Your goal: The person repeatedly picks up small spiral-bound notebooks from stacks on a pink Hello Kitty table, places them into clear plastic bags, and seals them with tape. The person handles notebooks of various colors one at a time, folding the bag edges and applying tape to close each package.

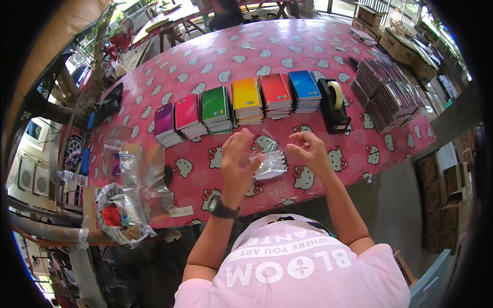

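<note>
Hands (236,161) apart, fingers (304,136) half-open, either side of plastic-covered notebooks (271,166), contact unclear.

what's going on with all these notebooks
A person's left hand and right hand, both open, flank a small white-paged stack in clear, shiny plastic; whether either touches it is unclear. Beyond stands a row of six spiral-notebook stacks with purple, pink, green, yellow, red and blue covers, a black tape dispenser at its right end.

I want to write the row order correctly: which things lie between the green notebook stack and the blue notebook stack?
In the head view, the yellow notebook stack and the red notebook stack stand between green and blue.
</note>
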Demonstrator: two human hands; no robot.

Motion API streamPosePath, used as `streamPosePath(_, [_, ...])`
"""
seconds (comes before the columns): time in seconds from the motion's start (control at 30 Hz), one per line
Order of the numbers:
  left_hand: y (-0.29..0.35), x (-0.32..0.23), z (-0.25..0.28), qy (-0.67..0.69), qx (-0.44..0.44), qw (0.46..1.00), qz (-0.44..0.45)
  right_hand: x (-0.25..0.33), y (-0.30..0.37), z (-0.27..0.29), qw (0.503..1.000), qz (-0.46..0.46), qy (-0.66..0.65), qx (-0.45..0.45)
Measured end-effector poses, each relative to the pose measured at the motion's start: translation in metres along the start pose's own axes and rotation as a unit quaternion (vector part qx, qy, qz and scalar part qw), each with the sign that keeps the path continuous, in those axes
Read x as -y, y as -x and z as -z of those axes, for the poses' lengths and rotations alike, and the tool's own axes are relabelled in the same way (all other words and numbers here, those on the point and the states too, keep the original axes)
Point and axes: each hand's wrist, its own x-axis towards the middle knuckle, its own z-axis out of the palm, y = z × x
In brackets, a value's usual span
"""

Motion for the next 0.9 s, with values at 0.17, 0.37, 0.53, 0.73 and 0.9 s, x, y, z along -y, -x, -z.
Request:
streamPosePath(0.17, [-0.007,0.037,-0.012,0.123,0.180,0.959,0.180,-0.034,-0.008,-0.026,0.981,-0.118,-0.122,0.095])
streamPosePath(0.37, [-0.008,0.035,0.010,0.163,0.043,0.980,0.103,-0.025,-0.022,-0.033,0.990,0.017,-0.022,0.140])
streamPosePath(0.53, [0.012,0.058,-0.004,0.252,0.175,0.926,0.221,0.026,-0.040,-0.035,0.963,0.025,-0.233,0.133])
streamPosePath(0.73, [0.002,0.069,-0.010,0.325,0.232,0.858,0.323,-0.037,-0.030,-0.037,0.966,-0.061,-0.149,0.204])
streamPosePath(0.9, [0.013,0.068,-0.008,0.206,0.153,0.937,0.236,-0.033,-0.015,-0.055,0.970,-0.021,-0.214,0.116])
